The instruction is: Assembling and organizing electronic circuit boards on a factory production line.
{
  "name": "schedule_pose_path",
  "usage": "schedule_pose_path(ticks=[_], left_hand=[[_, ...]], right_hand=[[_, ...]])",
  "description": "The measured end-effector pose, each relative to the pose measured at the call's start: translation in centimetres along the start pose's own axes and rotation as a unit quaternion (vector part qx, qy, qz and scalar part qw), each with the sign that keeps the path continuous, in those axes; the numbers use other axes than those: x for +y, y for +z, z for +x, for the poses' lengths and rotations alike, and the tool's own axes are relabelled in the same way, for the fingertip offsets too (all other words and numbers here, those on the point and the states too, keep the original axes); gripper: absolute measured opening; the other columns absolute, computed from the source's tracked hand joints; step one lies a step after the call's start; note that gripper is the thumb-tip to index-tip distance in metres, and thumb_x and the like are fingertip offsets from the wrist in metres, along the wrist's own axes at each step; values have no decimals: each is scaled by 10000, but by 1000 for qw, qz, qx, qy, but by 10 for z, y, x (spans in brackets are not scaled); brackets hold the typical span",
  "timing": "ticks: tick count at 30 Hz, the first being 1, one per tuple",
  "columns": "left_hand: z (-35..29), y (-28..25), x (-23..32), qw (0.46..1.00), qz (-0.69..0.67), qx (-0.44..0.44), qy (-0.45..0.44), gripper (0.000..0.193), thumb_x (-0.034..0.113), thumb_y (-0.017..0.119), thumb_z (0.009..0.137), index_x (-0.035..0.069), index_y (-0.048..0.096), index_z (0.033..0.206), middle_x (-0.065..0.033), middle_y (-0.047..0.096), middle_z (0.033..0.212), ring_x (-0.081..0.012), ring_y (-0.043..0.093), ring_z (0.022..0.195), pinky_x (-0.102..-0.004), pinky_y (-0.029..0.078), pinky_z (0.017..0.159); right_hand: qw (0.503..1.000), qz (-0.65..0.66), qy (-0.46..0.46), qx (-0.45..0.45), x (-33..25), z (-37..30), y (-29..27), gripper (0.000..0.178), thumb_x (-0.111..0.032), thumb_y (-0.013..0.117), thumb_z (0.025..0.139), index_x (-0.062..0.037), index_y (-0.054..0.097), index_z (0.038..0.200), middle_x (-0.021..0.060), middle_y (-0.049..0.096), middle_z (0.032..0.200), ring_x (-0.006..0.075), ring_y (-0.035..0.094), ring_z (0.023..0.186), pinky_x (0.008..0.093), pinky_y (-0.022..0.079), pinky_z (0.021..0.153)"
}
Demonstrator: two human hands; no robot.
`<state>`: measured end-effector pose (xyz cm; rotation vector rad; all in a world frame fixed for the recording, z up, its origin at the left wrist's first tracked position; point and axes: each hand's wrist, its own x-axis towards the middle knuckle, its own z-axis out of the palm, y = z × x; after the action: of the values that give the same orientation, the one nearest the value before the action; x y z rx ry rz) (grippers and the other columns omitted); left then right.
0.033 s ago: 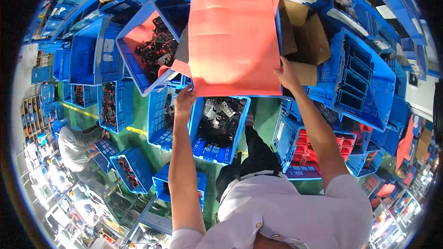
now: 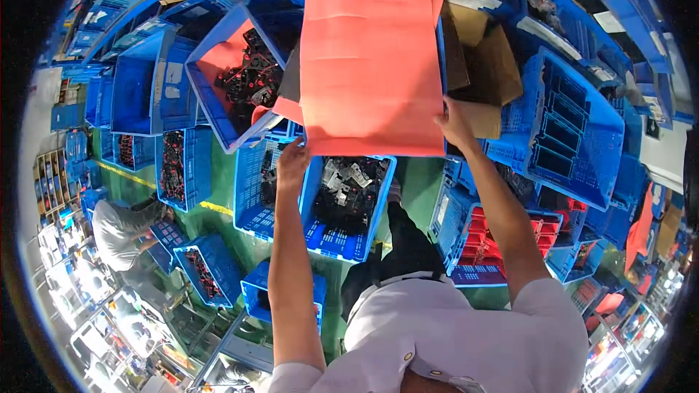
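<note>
A large orange-red sheet (image 2: 371, 65) lies over a blue bin in front of me, covering most of it. At its near left corner my left hand (image 2: 292, 164) is closed, with the fingertips at the sheet's edge. My right hand (image 2: 456, 127) grips the right edge near the front corner, its thumb against the sheet. Whether either hand also holds the bin's rim beneath is hidden. Just below the sheet stands a blue crate (image 2: 369, 236) with black and grey plastic parts (image 2: 349, 189) in it.
A tilted blue bin (image 2: 211, 105) of black parts stands left of the sheet. To the right are an open cardboard box (image 2: 502, 65), a blue crate (image 2: 608, 131) with black trays, and a crate with red dividers (image 2: 480, 240). Another person (image 2: 116, 236) bends at the far left.
Hardly anything differs. The sheet, my hands and the surrounding bins appear slightly lower in the picture, and both hands keep their places at the sheet's edges.
</note>
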<state>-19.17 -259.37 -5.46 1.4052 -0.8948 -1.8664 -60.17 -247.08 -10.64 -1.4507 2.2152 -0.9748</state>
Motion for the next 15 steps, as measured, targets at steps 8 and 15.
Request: schedule_pose_path(ticks=[8, 15], left_hand=[[-121, 35, -7, 973, -229, 23, -31, 437, 362, 607, 906, 185, 500, 1291, -66, 489, 1363, -208, 514, 1154, -374, 478, 869], [-183, -3, -91, 990, -136, 25, 6, 298, 51, 655, 836, 5, 605, 1126, -69, 642, 1017, -192, 630, 927, -349, 502, 876]], right_hand=[[690, 489, 448, -289, -89, -122, -67, 440, -158, 685, 827, -88, 527, 1232, 50, 628, 1052, 158, 634, 859, 337, 524, 769], [670, 586, 406, -209, -102, -214, -23, 420, -170, 646, 864, -105, 524, 1261, 42, 606, 1158, 190, 623, 976, 392, 536, 778]])
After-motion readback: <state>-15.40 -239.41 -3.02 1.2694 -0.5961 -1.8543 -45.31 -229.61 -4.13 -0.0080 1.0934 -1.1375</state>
